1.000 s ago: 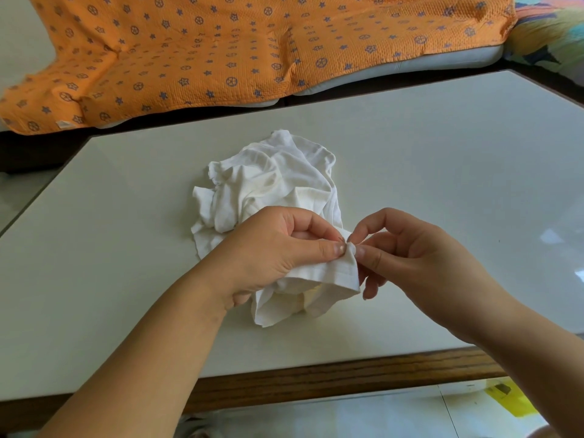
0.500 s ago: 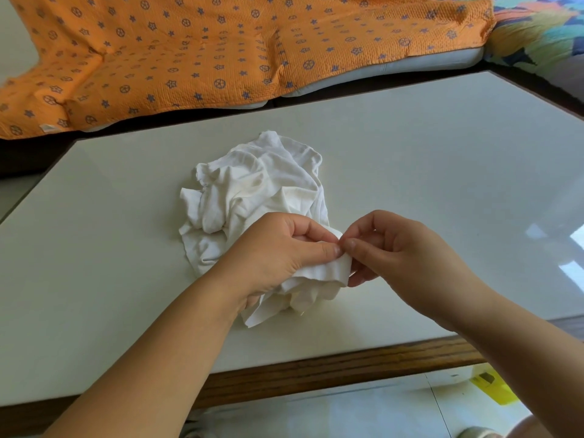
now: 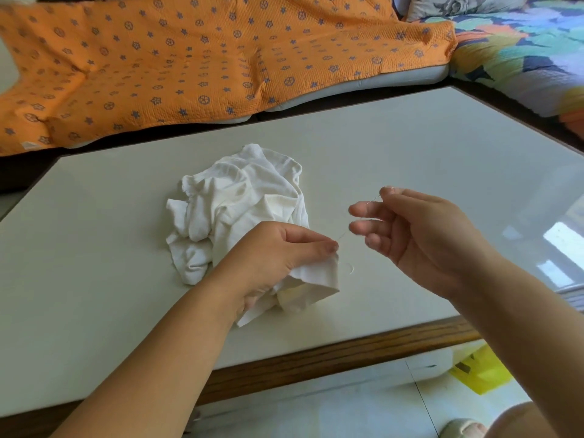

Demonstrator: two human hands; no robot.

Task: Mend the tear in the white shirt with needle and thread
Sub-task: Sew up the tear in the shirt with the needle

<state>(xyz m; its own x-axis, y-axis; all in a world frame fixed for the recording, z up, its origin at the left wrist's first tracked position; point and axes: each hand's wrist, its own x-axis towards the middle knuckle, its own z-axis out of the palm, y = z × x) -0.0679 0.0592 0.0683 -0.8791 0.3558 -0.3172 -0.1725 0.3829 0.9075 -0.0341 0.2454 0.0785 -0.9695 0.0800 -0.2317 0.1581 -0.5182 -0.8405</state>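
A crumpled white shirt (image 3: pixel 246 210) lies in a heap on the white table (image 3: pixel 410 159). My left hand (image 3: pixel 278 251) pinches a folded edge of the shirt between thumb and fingers, lifting that edge slightly. My right hand (image 3: pixel 410 229) is raised to the right of the shirt and pinches a thin needle (image 3: pixel 374 200) between thumb and forefinger, its other fingers spread. A fine pale thread (image 3: pixel 343 237) runs from the needle down to the pinched edge, with a loose loop lying on the table beside it. The tear itself is hidden.
An orange blanket (image 3: pixel 196 64) with blue stars covers a cushion behind the table. A colourful quilt (image 3: pixel 531 52) lies at the right. The wooden table edge (image 3: pixel 316 361) runs near me, with a yellow object (image 3: pixel 480 371) on the tiled floor below.
My right hand has drawn away from the shirt, up and to the right, pulling the needle and thread out of the fabric. My left hand keeps its pinch on the shirt edge.
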